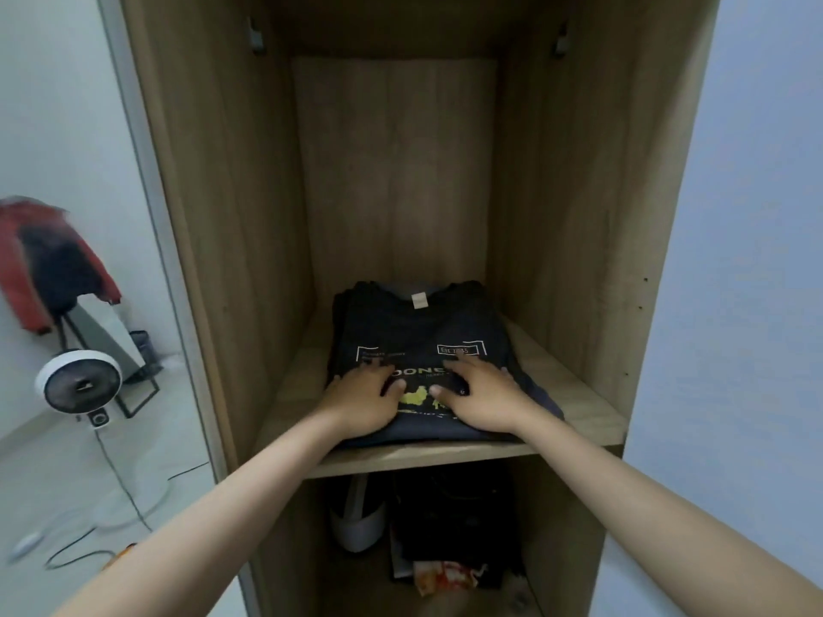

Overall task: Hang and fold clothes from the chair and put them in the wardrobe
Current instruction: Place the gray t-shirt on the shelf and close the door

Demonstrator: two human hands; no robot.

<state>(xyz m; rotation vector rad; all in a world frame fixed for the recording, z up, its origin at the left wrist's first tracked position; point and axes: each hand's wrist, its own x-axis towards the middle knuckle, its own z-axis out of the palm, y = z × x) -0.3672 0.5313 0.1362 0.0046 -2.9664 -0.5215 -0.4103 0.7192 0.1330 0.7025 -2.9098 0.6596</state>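
Observation:
A folded dark T-shirt [423, 327] with a yellow and white print lies on the wooden wardrobe shelf [574, 394], collar toward the back. My left hand [363, 396] rests flat on its front left part, fingers spread. My right hand [481, 391] lies flat on its front right part, fingers apart too. Both palms press on the fabric and grip nothing. At the far left a red and black garment [40, 264] is draped over a chair.
The wardrobe's side walls [231, 216] close in the shelf on both sides. The compartment below holds a white shoe [356, 523], dark items and a colourful packet [445, 576]. A white fan [78, 382] and its cables stand on the floor to the left.

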